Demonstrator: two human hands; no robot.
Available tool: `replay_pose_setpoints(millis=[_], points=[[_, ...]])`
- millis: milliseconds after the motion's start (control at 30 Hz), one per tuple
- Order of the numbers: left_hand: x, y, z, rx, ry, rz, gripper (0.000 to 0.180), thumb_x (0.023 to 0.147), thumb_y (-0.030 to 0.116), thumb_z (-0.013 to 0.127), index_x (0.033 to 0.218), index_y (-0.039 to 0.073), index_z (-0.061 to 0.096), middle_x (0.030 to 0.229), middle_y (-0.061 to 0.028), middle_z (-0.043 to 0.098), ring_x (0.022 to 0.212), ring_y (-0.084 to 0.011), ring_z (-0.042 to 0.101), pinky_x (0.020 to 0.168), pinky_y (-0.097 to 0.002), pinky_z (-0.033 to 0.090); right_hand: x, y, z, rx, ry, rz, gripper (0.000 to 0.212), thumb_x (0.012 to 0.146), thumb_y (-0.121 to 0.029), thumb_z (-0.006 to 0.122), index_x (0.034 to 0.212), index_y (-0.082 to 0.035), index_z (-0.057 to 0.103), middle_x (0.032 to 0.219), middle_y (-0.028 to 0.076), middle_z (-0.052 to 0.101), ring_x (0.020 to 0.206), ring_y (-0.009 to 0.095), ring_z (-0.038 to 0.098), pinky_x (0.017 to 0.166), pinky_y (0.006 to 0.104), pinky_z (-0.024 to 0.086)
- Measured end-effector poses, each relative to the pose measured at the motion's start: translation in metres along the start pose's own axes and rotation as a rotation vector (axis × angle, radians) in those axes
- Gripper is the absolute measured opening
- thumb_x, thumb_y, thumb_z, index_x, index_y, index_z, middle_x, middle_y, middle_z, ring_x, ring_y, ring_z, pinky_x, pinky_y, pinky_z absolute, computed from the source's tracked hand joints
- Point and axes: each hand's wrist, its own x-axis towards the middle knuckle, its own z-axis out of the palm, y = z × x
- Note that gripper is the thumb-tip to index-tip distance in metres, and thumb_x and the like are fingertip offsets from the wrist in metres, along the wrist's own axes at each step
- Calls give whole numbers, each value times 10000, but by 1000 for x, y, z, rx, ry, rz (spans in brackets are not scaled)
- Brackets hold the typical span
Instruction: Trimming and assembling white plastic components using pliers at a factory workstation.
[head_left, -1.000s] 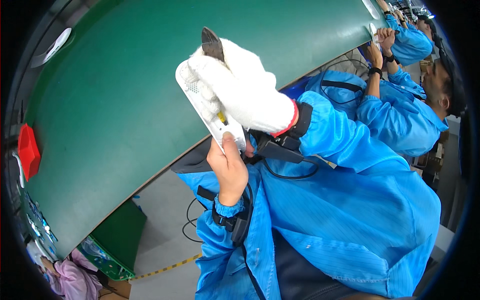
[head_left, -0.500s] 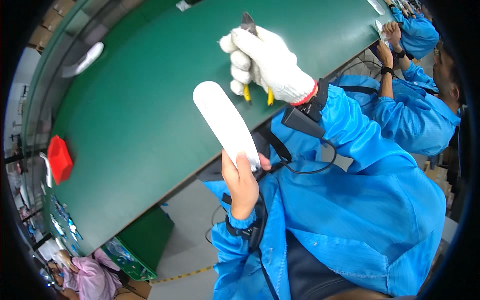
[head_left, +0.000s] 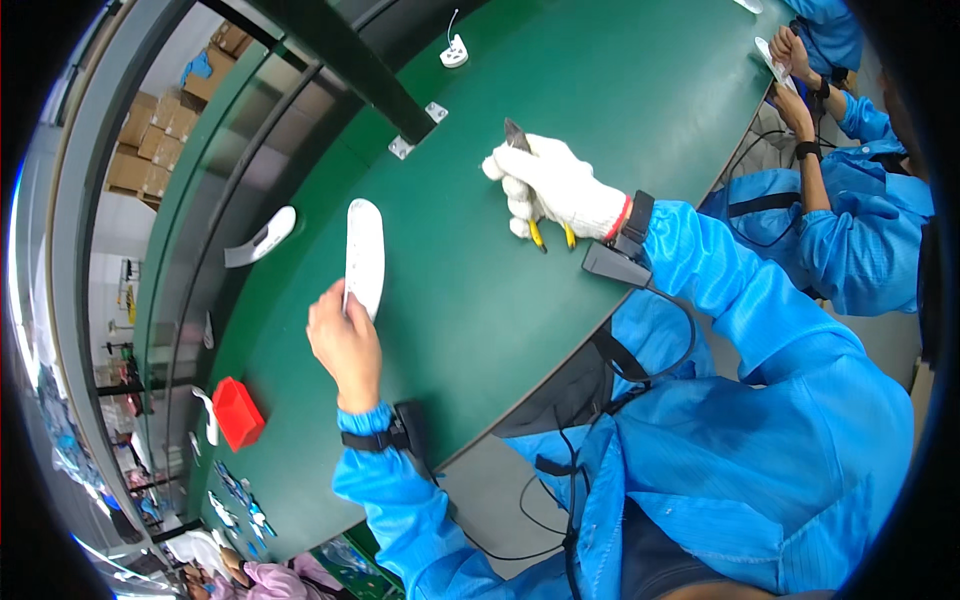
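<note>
One bare left hand (head_left: 345,345) pinches the near end of a long white part (head_left: 366,250) over the green desk (head_left: 450,340) in the head view. The gloved right hand (head_left: 555,188) is curled around yellow-handled pliers (head_left: 515,135), well apart from that part.

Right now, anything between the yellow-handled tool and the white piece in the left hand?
Nothing visible: only green tabletop shows between the yellow-handled tool in the gloved right hand and the white piece in the left hand.
</note>
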Motion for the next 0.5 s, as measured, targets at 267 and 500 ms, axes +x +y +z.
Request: replay_pose_setpoints(millis=[267,500], points=[[136,-57,80,472,107,132,214,875,114,628,1077,116,699,967,-64,708,1004,-291,629,895,-477,458,0,-2,9,69,-36,35,257,1000,-264,584,1001,-10,544,695,11,461,532,117,450,533,347,488],[176,-59,106,89,122,93,426,840,118,583,1263,91,617,1218,-117,649,1212,-329,544,1014,-500,418,-2,-6,10,47,19,65,263,999,-260,584,1016,0,547,703,20,477,549,120,478,535,356,500]])
